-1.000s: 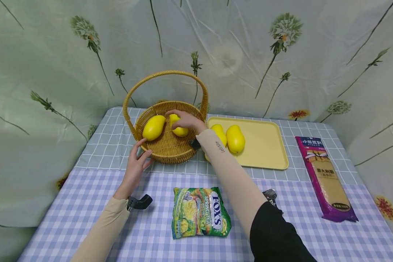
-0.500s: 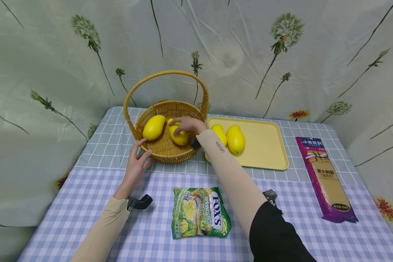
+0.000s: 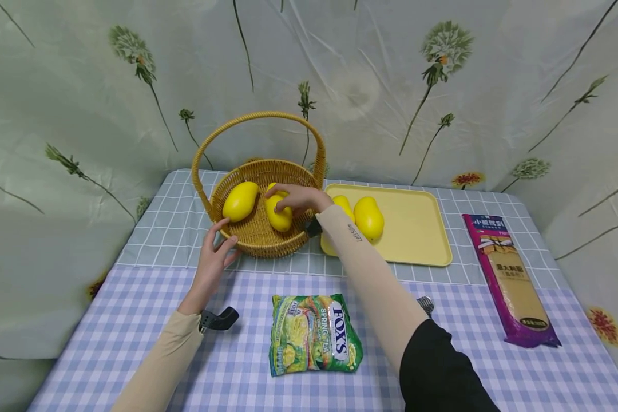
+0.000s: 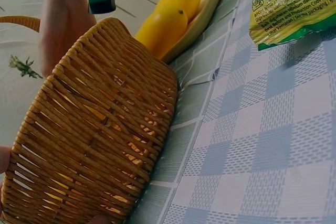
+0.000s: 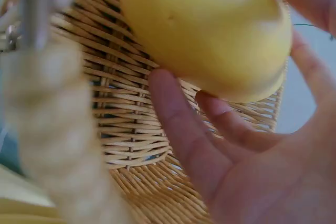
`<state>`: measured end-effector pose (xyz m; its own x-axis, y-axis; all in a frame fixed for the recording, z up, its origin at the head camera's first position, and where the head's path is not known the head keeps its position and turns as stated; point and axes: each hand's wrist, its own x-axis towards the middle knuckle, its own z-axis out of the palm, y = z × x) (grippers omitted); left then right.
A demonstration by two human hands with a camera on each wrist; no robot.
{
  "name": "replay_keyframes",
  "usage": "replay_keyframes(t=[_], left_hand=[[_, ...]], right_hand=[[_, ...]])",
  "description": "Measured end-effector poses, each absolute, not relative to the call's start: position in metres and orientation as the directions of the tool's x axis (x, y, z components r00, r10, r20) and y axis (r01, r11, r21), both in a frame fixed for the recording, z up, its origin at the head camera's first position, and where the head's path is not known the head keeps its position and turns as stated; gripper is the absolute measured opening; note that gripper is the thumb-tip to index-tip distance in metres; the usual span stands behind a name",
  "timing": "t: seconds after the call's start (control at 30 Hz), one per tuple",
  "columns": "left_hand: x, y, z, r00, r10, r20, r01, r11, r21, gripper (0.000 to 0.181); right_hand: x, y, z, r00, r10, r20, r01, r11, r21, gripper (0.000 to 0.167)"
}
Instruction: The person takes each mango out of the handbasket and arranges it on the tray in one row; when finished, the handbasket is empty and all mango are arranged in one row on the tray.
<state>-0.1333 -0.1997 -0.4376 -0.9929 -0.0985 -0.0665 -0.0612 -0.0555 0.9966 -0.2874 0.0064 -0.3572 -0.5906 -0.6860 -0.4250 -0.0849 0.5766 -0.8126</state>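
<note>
A brown wicker basket (image 3: 268, 247) with a tall arched handle stands at the back of the table. In it lie two yellow mangoes: one at the left (image 3: 241, 201), the other mango (image 3: 279, 221) under my right hand (image 3: 305, 198). That hand reaches in from the right, its fingers curled about this mango; the right wrist view shows fingers (image 5: 184, 129) against its underside and the thumb on the far side. My left hand (image 3: 212, 270) holds the basket's front left rim, fingertips at the edge. The left wrist view shows the basket's outer wall (image 4: 100, 124) close up.
A yellow tray (image 3: 412, 234) right of the basket bears mangoes (image 3: 369, 218), partly behind my right forearm. A green FOX'S candy bag (image 3: 315, 335) lies in front, and a purple spaghetti pack (image 3: 512, 280) at the right. A metallic-looking object (image 3: 426, 304) shows beside the right sleeve.
My right hand has come down onto the mango in the basket, and that mango has shifted a little toward me. The left hand stays at the basket rim.
</note>
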Motion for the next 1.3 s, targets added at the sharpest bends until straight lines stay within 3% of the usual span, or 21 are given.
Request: replay_keyframes(t=[0.13, 0.4, 0.6, 0.93, 1.3], left_hand=[[-0.134, -0.2, -0.438, -0.993, -0.095, -0.075, -0.07, -0.059, 0.996, 0.053], [-0.134, -0.201, -0.439, -0.993, -0.088, -0.08, -0.075, -0.068, 0.995, 0.055], [-0.135, -0.201, -0.439, -0.993, -0.091, -0.08, -0.075, -0.065, 0.995, 0.053], [-0.135, -0.201, -0.441, -0.992, -0.11, -0.067, -0.065, -0.025, 0.998, 0.051], [-0.132, -0.197, -0.432, -0.991, -0.108, -0.074, -0.07, -0.038, 0.997, 0.053]], right_hand=[[-0.288, 0.017, -0.355, -0.584, -0.736, -0.344, -0.102, 0.486, -0.868, 0.042], [-0.284, 0.048, -0.346, -0.524, -0.823, -0.221, -0.155, 0.347, -0.925, 0.046], [-0.276, 0.084, -0.341, -0.537, -0.826, -0.172, -0.175, 0.309, -0.935, 0.048], [-0.261, 0.175, -0.352, -0.681, -0.703, -0.206, -0.087, 0.357, -0.93, 0.051], [-0.243, 0.261, -0.382, -0.837, -0.502, -0.216, 0.077, 0.282, -0.956, 0.046]])
